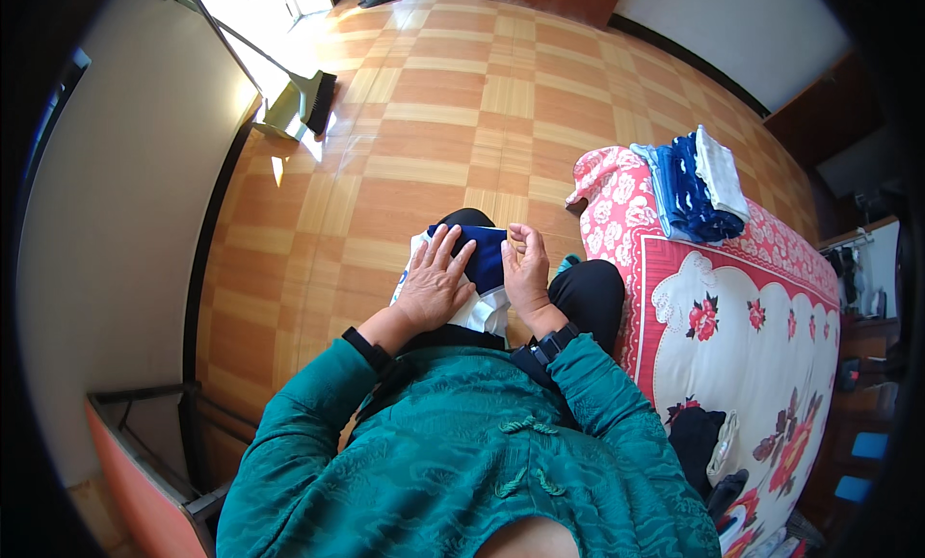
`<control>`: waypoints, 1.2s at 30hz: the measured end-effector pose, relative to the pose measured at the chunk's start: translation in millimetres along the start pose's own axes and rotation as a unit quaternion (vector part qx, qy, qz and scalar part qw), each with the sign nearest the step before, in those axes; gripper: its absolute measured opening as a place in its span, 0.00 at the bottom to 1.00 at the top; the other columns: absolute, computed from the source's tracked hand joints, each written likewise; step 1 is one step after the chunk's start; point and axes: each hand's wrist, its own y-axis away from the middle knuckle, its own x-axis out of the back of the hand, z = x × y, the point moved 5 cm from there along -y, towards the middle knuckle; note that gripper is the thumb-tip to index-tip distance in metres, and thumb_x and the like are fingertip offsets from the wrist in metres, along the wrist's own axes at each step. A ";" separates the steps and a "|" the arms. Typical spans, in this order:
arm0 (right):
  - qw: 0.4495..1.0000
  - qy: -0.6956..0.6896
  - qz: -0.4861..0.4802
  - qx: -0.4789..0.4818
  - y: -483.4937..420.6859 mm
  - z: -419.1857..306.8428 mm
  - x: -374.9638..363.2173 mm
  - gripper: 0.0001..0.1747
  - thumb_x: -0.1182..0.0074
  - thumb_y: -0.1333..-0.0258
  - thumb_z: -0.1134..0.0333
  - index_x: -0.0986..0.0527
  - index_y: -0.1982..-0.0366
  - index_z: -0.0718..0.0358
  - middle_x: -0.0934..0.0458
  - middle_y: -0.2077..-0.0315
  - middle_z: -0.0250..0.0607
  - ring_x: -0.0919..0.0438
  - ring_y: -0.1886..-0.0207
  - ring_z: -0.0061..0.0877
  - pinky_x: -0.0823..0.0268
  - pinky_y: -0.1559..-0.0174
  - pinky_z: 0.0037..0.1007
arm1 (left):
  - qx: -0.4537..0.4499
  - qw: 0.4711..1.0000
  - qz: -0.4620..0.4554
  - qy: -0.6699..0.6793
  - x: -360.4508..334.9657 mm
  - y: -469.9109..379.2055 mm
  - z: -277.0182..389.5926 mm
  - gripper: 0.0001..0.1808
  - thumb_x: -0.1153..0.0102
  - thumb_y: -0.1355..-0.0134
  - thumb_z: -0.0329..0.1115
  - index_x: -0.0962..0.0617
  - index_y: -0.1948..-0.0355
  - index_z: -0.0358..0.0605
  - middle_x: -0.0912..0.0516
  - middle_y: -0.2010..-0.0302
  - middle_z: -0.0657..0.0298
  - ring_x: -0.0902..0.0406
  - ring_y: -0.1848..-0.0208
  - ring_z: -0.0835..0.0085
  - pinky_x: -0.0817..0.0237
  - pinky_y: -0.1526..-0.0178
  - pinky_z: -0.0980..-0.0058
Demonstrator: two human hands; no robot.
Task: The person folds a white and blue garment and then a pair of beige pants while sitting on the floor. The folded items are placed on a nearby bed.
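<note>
A white and navy-blue garment lies folded on my lap, with a bit of blue print at its left edge. My left hand rests palm down across its left half, fingers spread, covering part of the cloth. At the garment's right edge is my right hand, thumb toward the blue cloth and fingers bent. Whether the right fingers pinch that edge cannot be made out. The lower white part of the garment is rumpled.
To my right, a bed with a floral sheet bears a stack of folded clothes. Dark and pale clothes lie lower on it. A broom and dustpan stand by the left wall. A red-sided folded table is at lower left.
</note>
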 end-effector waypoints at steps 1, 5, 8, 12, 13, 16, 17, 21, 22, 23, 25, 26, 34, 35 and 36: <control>0.996 0.008 -0.028 0.082 4.4 -14.7 -0.2 0.19 0.47 0.37 0.69 0.30 0.46 0.66 0.27 0.47 0.55 0.28 0.42 0.45 0.36 0.38 0.42 | 0.005 1.000 -0.014 0.001 -4.7 1.5 -2.3 0.37 0.46 0.37 0.49 0.38 0.29 0.47 0.47 0.26 0.47 0.56 0.23 0.48 0.61 0.25 0.51; 0.956 0.138 -0.134 0.220 21.4 -40.1 -21.4 0.35 0.51 0.33 0.54 0.41 0.33 0.68 0.41 0.33 0.58 0.45 0.28 0.50 0.53 0.29 0.46 | -0.002 0.999 0.014 0.033 -12.2 2.5 -7.5 0.37 0.49 0.35 0.52 0.38 0.29 0.49 0.47 0.25 0.49 0.57 0.22 0.50 0.62 0.26 0.47; 0.941 0.199 -0.193 0.193 23.3 -27.1 -37.7 0.40 0.61 0.30 0.45 0.47 0.29 0.67 0.48 0.29 0.56 0.54 0.25 0.48 0.62 0.26 0.44 | 0.000 1.000 0.015 0.027 -16.0 1.7 -9.3 0.37 0.50 0.34 0.52 0.39 0.28 0.50 0.48 0.25 0.49 0.57 0.22 0.49 0.61 0.26 0.47; 0.945 0.156 -0.189 0.217 24.6 -11.7 -42.6 0.42 0.64 0.31 0.43 0.49 0.28 0.65 0.51 0.28 0.55 0.56 0.24 0.49 0.64 0.26 0.46 | 0.000 0.999 0.019 0.031 -17.4 1.5 -12.3 0.37 0.50 0.34 0.52 0.39 0.28 0.50 0.48 0.25 0.49 0.57 0.22 0.49 0.61 0.27 0.47; 0.950 0.128 -0.188 0.213 25.2 -8.2 -42.5 0.42 0.63 0.31 0.43 0.49 0.28 0.65 0.51 0.28 0.55 0.56 0.24 0.49 0.64 0.26 0.47 | 0.000 0.999 0.021 0.036 -18.1 2.0 -12.3 0.37 0.49 0.34 0.52 0.39 0.28 0.50 0.48 0.25 0.49 0.57 0.22 0.48 0.61 0.27 0.47; 0.953 0.138 -0.182 0.201 25.6 2.0 -42.7 0.42 0.63 0.31 0.43 0.50 0.28 0.64 0.53 0.28 0.55 0.57 0.24 0.49 0.63 0.26 0.46 | -0.006 0.999 0.023 0.029 -19.6 -1.0 -11.6 0.37 0.48 0.35 0.52 0.38 0.29 0.50 0.47 0.25 0.49 0.57 0.22 0.48 0.60 0.27 0.46; 0.953 0.144 -0.180 0.198 26.0 5.0 -43.5 0.42 0.64 0.31 0.43 0.50 0.28 0.64 0.53 0.28 0.55 0.57 0.24 0.50 0.63 0.26 0.46 | -0.008 0.999 0.026 0.028 -19.5 -1.7 -10.8 0.37 0.48 0.35 0.52 0.38 0.29 0.50 0.47 0.25 0.49 0.57 0.22 0.48 0.60 0.27 0.46; 0.974 0.076 -0.179 0.118 22.3 25.7 -44.2 0.44 0.65 0.30 0.41 0.55 0.27 0.65 0.55 0.28 0.60 0.57 0.24 0.50 0.61 0.26 0.43 | -0.014 0.999 0.028 0.026 -17.3 -3.1 -8.1 0.37 0.45 0.37 0.50 0.37 0.30 0.49 0.46 0.26 0.47 0.56 0.23 0.47 0.60 0.26 0.48; 0.980 0.032 -0.181 0.078 21.1 33.1 -43.2 0.45 0.65 0.30 0.41 0.56 0.27 0.66 0.56 0.28 0.61 0.57 0.24 0.50 0.61 0.26 0.41 | -0.015 0.999 0.028 0.021 -16.3 -2.7 -7.7 0.37 0.44 0.38 0.48 0.37 0.30 0.47 0.46 0.26 0.47 0.55 0.23 0.46 0.59 0.26 0.50; 0.982 -0.013 -0.184 0.038 20.0 40.2 -42.1 0.46 0.65 0.30 0.41 0.57 0.27 0.67 0.56 0.28 0.62 0.57 0.24 0.50 0.60 0.26 0.40 | -0.015 0.999 0.028 0.015 -15.1 -1.8 -7.8 0.38 0.43 0.39 0.47 0.37 0.30 0.46 0.46 0.27 0.46 0.55 0.23 0.46 0.59 0.26 0.51; 0.979 -0.034 -0.185 -0.078 20.1 58.4 -35.3 0.47 0.63 0.29 0.42 0.58 0.28 0.72 0.53 0.29 0.64 0.53 0.25 0.47 0.57 0.27 0.37 | -0.013 0.999 0.033 0.028 -12.4 -0.2 -8.8 0.38 0.42 0.39 0.46 0.37 0.30 0.46 0.47 0.26 0.46 0.55 0.23 0.46 0.58 0.26 0.51; 0.969 -0.067 -0.213 -0.110 22.5 63.2 -31.3 0.45 0.61 0.29 0.43 0.53 0.30 0.73 0.45 0.33 0.63 0.46 0.28 0.45 0.52 0.29 0.36 | -0.009 0.999 0.032 0.035 -11.4 0.3 -9.7 0.38 0.42 0.39 0.46 0.37 0.30 0.45 0.47 0.26 0.46 0.55 0.23 0.46 0.58 0.26 0.51; 0.886 -0.272 -0.272 -0.258 44.7 58.3 3.5 0.26 0.40 0.37 0.58 0.29 0.46 0.69 0.20 0.60 0.39 0.21 0.59 0.23 0.27 0.57 0.26 | -0.003 1.000 -0.010 0.025 12.4 -15.6 -10.1 0.28 0.40 0.40 0.42 0.27 0.39 0.48 0.34 0.35 0.50 0.41 0.30 0.50 0.51 0.29 0.54; 0.886 -0.241 -0.285 -0.277 46.7 57.6 4.1 0.25 0.40 0.37 0.59 0.29 0.46 0.68 0.20 0.60 0.38 0.22 0.58 0.22 0.27 0.57 0.25 | -0.003 0.999 -0.026 0.025 17.5 -23.7 -13.9 0.26 0.40 0.40 0.41 0.25 0.41 0.49 0.31 0.37 0.51 0.38 0.32 0.51 0.49 0.30 0.54; 0.876 -0.236 -0.302 -0.292 48.9 55.7 3.6 0.24 0.40 0.37 0.60 0.28 0.46 0.67 0.21 0.60 0.37 0.22 0.58 0.21 0.28 0.57 0.25 | -0.025 0.999 -0.016 0.023 24.7 -31.7 -15.8 0.20 0.39 0.41 0.40 0.21 0.47 0.49 0.26 0.44 0.54 0.33 0.38 0.54 0.47 0.32 0.54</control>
